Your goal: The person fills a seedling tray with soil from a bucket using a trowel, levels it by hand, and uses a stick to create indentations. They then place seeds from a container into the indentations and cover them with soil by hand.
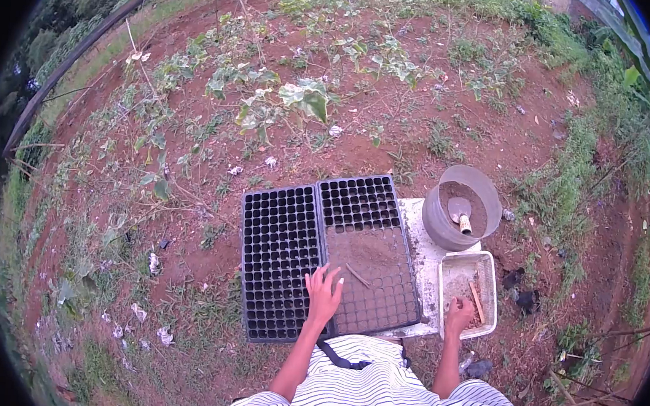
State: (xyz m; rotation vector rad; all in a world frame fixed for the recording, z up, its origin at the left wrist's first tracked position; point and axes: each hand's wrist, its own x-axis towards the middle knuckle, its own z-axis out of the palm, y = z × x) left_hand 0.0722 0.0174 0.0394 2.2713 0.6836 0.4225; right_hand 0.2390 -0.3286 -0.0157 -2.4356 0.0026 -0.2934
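Observation:
My left hand (323, 291) rests with fingers spread at the border between two black seedling trays. The left tray (278, 260) has empty cells; the right tray (380, 284) is mostly filled with brown soil, with its upper cells partly unfilled. A thin stick (358, 275) lies on that soil. My right hand (459, 317) is inside a white rectangular basin (451, 270), its fingers drawn together near small reddish bits; what they hold is too small to make out. A wooden strip (477, 303) lies in the basin beside this hand.
A grey round bucket (440, 216) of soil, with a scoop (461, 214) in it, stands behind the basin. Both stand on a white board (419, 245). Leafy plants (306, 98) grow in the reddish ground beyond the trays.

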